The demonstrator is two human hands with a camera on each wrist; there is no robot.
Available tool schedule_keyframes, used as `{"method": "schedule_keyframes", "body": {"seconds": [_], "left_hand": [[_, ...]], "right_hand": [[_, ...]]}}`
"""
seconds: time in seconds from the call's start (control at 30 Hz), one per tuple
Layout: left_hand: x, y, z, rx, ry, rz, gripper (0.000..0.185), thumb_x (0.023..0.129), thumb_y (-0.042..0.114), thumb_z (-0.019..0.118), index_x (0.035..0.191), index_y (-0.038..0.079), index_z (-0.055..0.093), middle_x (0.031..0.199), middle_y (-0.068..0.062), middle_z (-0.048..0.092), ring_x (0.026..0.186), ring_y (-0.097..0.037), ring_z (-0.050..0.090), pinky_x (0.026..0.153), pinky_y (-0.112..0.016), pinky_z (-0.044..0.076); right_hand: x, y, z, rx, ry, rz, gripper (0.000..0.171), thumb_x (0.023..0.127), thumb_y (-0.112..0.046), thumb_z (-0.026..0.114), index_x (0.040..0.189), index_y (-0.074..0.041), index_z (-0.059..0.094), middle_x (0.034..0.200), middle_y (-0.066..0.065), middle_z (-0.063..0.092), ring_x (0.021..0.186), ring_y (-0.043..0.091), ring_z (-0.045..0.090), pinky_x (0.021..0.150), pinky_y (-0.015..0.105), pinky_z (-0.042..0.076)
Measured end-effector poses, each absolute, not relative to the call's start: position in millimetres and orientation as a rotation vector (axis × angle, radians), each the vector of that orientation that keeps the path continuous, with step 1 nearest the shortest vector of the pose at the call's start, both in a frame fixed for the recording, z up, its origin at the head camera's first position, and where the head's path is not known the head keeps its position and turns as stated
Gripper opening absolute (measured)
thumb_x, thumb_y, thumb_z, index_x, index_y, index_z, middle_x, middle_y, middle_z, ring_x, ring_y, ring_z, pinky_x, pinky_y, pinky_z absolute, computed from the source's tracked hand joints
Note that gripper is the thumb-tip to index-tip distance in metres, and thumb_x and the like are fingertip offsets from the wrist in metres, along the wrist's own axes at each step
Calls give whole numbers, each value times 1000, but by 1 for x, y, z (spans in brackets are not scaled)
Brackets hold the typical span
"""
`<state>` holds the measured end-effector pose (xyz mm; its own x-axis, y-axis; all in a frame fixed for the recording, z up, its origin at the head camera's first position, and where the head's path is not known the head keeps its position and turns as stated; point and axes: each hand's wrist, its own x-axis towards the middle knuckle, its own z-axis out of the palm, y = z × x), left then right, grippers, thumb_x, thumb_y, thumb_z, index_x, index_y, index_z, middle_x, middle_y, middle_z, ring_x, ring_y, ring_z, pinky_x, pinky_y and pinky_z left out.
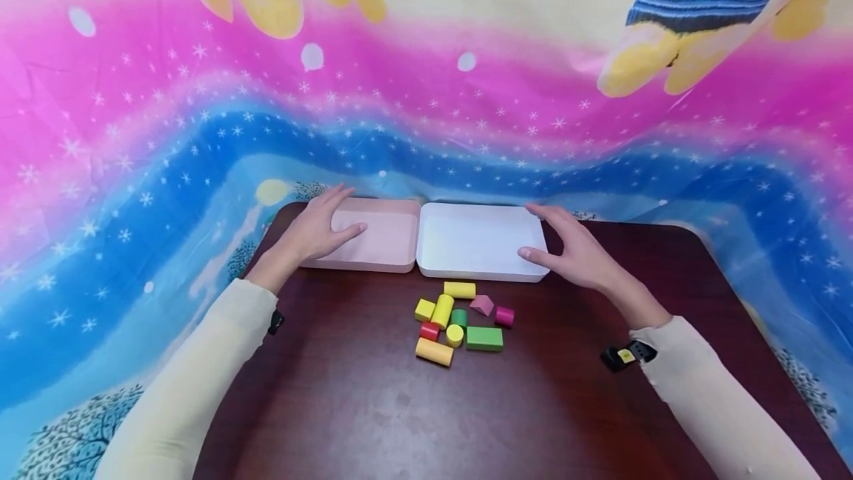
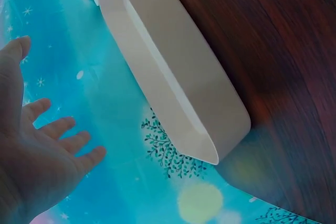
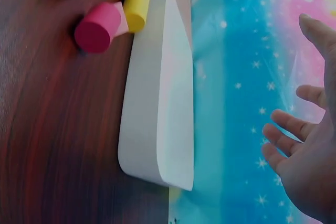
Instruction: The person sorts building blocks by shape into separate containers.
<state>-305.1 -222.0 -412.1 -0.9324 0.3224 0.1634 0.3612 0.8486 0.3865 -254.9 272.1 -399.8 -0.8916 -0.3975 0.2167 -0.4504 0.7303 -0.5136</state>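
My left hand (image 1: pixel 321 227) hovers over the left end of a pink tray (image 1: pixel 386 235), fingers extended and thumb spread. In the left wrist view that hand (image 2: pixel 44 156) shows its palm with nothing in it, apart from the tray (image 2: pixel 210 77). Above the right end of a white tray (image 1: pixel 480 239) is my right hand (image 1: pixel 578 247), thumb and fingers spread wide. The right wrist view shows the right hand (image 3: pixel 310 140) holding nothing, beside the white tray (image 3: pixel 142 98). Both trays stand side by side along the table's back edge.
In front of the trays lies a group of toy blocks, among them a green block (image 1: pixel 484 338), a yellow cylinder (image 1: pixel 460 290), a red cylinder (image 1: pixel 429 331) and a magenta cylinder (image 1: pixel 504 316). A patterned cloth (image 1: pixel 426 117) hangs behind the dark wooden table (image 1: pixel 346 406).
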Motion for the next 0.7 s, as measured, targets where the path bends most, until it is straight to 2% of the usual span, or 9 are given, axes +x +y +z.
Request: {"method": "schedule_keyframes", "body": {"seconds": [0.2,0.37,0.57,0.7], "left_hand": [[-301,-230,-414,-480,-2940,-705,89,100,64,60,169,17,30,174,-17,23,159,-41,23,123,-70,26],[-298,-237,-418,-461,-2929,-735,87,101,62,60,168,15,31,173,-17,24,158,-42,24,123,-70,25],[-299,-247,-424,-431,-2903,-766,84,102,59,61,167,13,34,171,-18,30,158,-41,26,125,-68,25],[-300,-256,-430,-334,-2886,-800,82,103,55,61,166,10,35,169,-19,33,156,-43,28,126,-66,24]], "right_hand": [[-250,255,-403,773,-2813,994,85,94,-46,80,165,-20,40,164,8,43,147,37,42,115,72,39],[-246,246,-411,808,-2794,1043,82,93,-44,82,162,-22,45,161,5,47,143,36,48,113,68,44],[-244,237,-419,908,-2742,1063,78,94,-39,82,159,-14,48,156,7,52,140,31,51,114,61,45],[-242,230,-422,929,-2751,1090,78,94,-41,82,159,-15,48,156,7,52,141,31,49,115,60,44]]}}
